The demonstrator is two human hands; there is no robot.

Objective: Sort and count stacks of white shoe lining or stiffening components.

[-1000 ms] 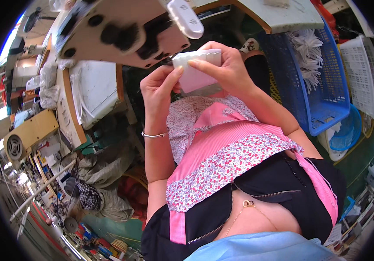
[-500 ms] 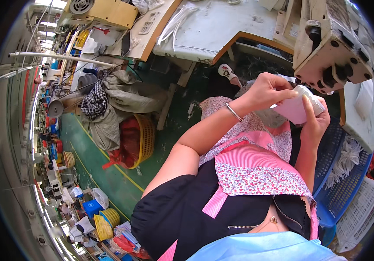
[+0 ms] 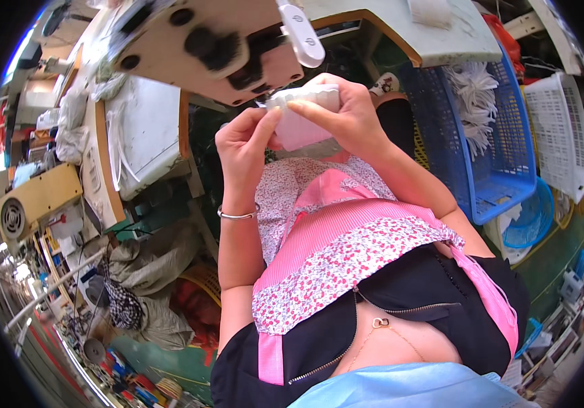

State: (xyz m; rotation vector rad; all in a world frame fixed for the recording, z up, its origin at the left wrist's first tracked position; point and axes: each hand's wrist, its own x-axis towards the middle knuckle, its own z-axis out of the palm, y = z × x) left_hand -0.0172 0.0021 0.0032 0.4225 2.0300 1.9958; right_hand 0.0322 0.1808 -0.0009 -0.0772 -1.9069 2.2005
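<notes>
A small pale pink and white piece, apparently cloth (image 3: 303, 128), is stretched between my two hands below the machine head (image 3: 214, 51). Along its upper edge runs a whitish, ridged band. My left hand (image 3: 245, 139), with a silver bangle at the wrist, pinches its left end between thumb and fingers. At the other end my right hand (image 3: 351, 117) grips it, the thumb lying along the band and the fingers behind, partly hidden. The band's left end is close under the machine head; I cannot tell whether they touch.
Pale worktables (image 3: 146, 129) with brown edges flank the machine. At the right stand a blue plastic basket (image 3: 492, 194) with white strips and a white crate (image 3: 560, 136). A grey cloth heap (image 3: 159, 262) lies at the left. A patterned pink apron (image 3: 346, 231) covers my lap.
The view has swung to the right, so machine and hands now appear further left. Both hands still hold the piece, and my right hand shows more fully along its banded edge.
</notes>
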